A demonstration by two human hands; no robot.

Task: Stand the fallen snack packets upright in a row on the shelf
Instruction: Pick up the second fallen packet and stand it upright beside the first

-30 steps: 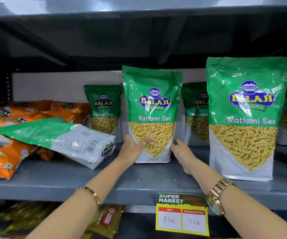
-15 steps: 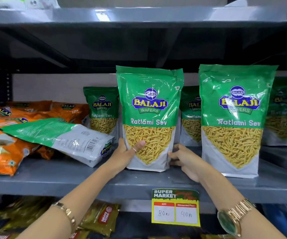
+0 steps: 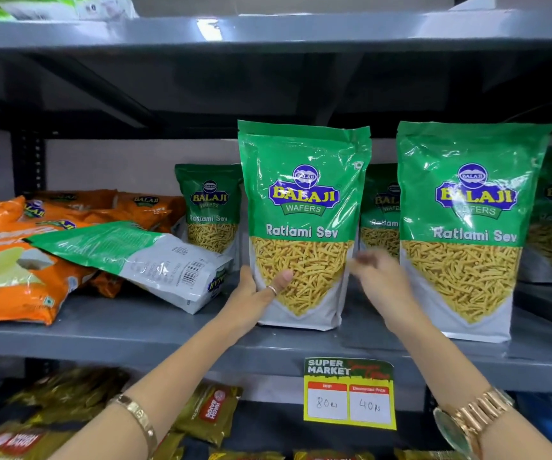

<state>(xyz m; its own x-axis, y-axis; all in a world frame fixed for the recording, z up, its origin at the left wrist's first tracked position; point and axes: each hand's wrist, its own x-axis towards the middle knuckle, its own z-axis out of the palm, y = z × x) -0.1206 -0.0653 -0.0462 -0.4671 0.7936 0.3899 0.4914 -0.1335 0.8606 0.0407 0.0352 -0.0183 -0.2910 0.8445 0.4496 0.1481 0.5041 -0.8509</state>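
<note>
A green Ratlami Sev packet (image 3: 302, 207) stands upright near the front of the grey shelf (image 3: 168, 330). My left hand (image 3: 258, 293) grips its lower left edge, thumb across the front. My right hand (image 3: 380, 280), blurred, is just off its lower right edge with fingers apart. A second upright green packet (image 3: 467, 227) stands to the right. A fallen green packet (image 3: 135, 260) lies back side up at the left, leaning on orange packets (image 3: 19, 280). Smaller-looking green packets stand at the back (image 3: 209, 207).
Orange packets are piled flat at the shelf's left end. An upper shelf (image 3: 268, 31) hangs overhead. A price tag (image 3: 349, 393) is clipped to the shelf's front edge. Olive-coloured packets (image 3: 208, 413) lie on the shelf below.
The middle green packet has come forward toward the shelf's front. My right hand has come off its lower right edge and opened; my left hand keeps its grip.
</note>
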